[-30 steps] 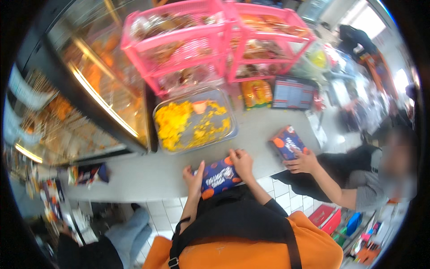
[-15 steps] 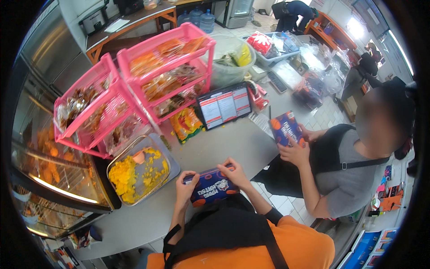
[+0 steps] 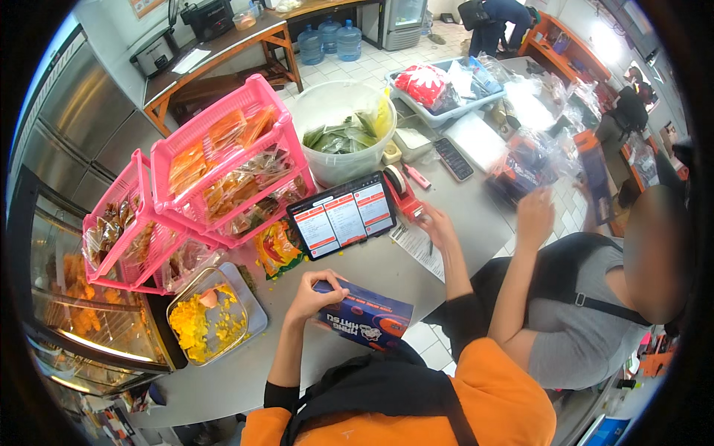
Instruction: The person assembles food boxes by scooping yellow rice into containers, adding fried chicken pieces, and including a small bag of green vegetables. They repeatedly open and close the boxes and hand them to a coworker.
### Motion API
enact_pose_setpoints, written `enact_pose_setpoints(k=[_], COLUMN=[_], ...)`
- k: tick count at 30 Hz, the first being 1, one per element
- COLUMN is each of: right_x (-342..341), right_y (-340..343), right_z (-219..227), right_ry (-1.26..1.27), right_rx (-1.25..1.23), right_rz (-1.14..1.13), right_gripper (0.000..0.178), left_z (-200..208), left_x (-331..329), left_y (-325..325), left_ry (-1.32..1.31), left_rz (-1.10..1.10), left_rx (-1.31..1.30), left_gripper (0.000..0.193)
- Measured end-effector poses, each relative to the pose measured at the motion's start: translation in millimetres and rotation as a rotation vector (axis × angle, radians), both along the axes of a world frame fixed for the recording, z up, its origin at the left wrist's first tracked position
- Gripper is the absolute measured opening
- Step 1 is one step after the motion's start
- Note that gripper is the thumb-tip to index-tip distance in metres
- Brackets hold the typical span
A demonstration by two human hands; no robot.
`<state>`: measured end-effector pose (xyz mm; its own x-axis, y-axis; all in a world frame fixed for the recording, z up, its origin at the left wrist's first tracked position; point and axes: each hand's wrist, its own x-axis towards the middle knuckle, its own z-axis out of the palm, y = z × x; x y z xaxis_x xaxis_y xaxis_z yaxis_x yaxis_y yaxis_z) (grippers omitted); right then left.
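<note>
My left hand (image 3: 316,296) is closed on the upper left corner of a dark blue and orange cardboard food box (image 3: 364,316), which is tilted just in front of my apron. Stretched forward, my right hand (image 3: 439,227) is at the near end of a red tape dispenser (image 3: 400,195). Its fingers are drawn together there, and whatever they pinch is too small to make out. Under that wrist lies a printed paper slip (image 3: 418,247) with a pen on it. A tablet (image 3: 343,218) stands propped up left of the dispenser.
Pink stacked baskets (image 3: 223,160) of bagged food stand at the left, near a metal tray (image 3: 210,316) of yellow crumbs. Behind the tablet is a clear tub (image 3: 338,160) of green leaves. At my right, a co-worker (image 3: 573,312) raises a similar box (image 3: 593,178).
My right hand has left the box and reached forward to the tape dispenser. My left hand keeps the box, now turned. The co-worker's box has moved up and away to the right.
</note>
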<state>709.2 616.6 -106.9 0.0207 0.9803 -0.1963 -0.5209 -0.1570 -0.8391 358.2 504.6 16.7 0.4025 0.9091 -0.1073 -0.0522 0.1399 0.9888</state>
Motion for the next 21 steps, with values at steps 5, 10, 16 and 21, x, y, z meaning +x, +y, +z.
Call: enact_pose_setpoints(k=[5,10,16,21], right_x=[0,-10,-54,-84], right_y=[-13,-51,-118,-200], right_z=[-29,62,102,63], right_ry=[-0.663,-0.608,-0.477,0.042], right_rx=[0.001,-0.08,-0.298,-0.58], right_rz=[-0.221,0.022,1.137,0.406], right_gripper=[0.025,0.023,0.032,0.069], left_z=[-3,6,11,-12], left_x=[19,41,60,58], left_y=[31,43,40,19], left_ry=[-0.029,-0.04,-0.126,-0.246], left_rz=[-0.226,-0.37,-0.463,-0.202], left_rx=[0.16,0.14,0.17,0.04], left_gripper=[0.021,0.017,0.018,0.018])
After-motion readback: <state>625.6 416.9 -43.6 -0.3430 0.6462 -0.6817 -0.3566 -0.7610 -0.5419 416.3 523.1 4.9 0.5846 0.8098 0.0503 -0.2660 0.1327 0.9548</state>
